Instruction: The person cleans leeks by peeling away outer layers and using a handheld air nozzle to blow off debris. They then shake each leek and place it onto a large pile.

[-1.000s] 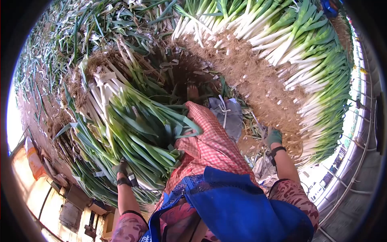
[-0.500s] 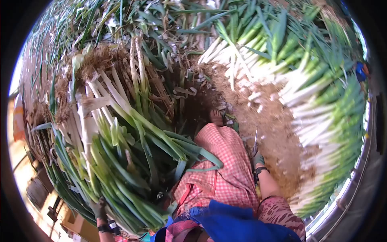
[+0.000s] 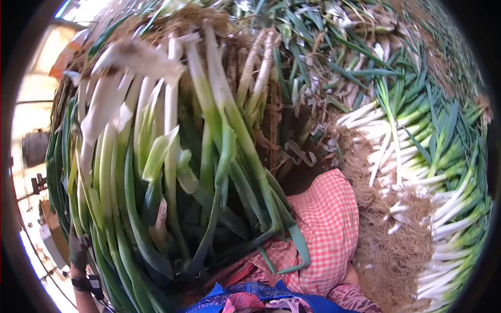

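My left hand [image 3: 79, 251], in a dark glove, is at the lower left against the outer green leaves of a big bundle of long green onions [image 3: 172, 120]. Its fingers are too unclear to tell whether they grip. The bundle stands tall beside my lap, its white stems and brown roots at the top and its leaves hanging down. A loose pale strip of skin [image 3: 138, 60], blurred, lies across the stems. My right hand is out of view; only its patterned sleeve [image 3: 352, 298] shows at the bottom.
Cleaned green onions [image 3: 454, 208] lie in a curved row on the right, roots inward. A mat of roots [image 3: 386, 245] covers the ground beside my checked apron [image 3: 329, 224]. Trimmed leaves and scraps [image 3: 349, 57] are heaped at the back.
The view has swung left, and the bundle looks larger and nearer. My right hand, which was beside my leg with a pointed metal tool, has left the view.
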Tool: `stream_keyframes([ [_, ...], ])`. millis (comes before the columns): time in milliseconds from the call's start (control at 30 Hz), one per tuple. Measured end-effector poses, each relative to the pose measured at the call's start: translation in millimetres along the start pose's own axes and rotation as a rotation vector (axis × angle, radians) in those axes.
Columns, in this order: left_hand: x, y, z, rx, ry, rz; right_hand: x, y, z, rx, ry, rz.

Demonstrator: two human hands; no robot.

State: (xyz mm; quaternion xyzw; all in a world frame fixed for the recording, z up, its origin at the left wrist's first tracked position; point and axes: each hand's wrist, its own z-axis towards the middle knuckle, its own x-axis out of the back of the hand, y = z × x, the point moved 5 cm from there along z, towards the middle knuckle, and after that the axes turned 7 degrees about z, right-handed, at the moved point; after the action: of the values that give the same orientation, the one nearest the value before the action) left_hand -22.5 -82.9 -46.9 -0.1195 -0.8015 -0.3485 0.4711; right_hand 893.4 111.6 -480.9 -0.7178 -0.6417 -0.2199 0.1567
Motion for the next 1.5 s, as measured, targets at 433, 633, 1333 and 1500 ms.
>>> stream_keyframes([
  [433, -14.2, 64.1, -1.2, -0.163, 0.381, 0.259, 295.3, -262.7, -109.3, 0.809, 0.438, 0.618],
  [633, -23.2, 204.9, -114.7, -0.275, 0.600, 0.605, 348.0, -330.8, -350.4, 1.654, 1.050, 0.289],
  [1333, -122.6, 369.0, -250.4, -1.055, 0.625, 0.766, 245.8, -297.2, -419.1, 1.509, 0.781, -0.028],
  [1500, -153.1, 363.3, -229.0, -0.995, 0.244, 0.652, 285.3, -260.7, -457.3, 1.493, 1.172, -0.305],
])
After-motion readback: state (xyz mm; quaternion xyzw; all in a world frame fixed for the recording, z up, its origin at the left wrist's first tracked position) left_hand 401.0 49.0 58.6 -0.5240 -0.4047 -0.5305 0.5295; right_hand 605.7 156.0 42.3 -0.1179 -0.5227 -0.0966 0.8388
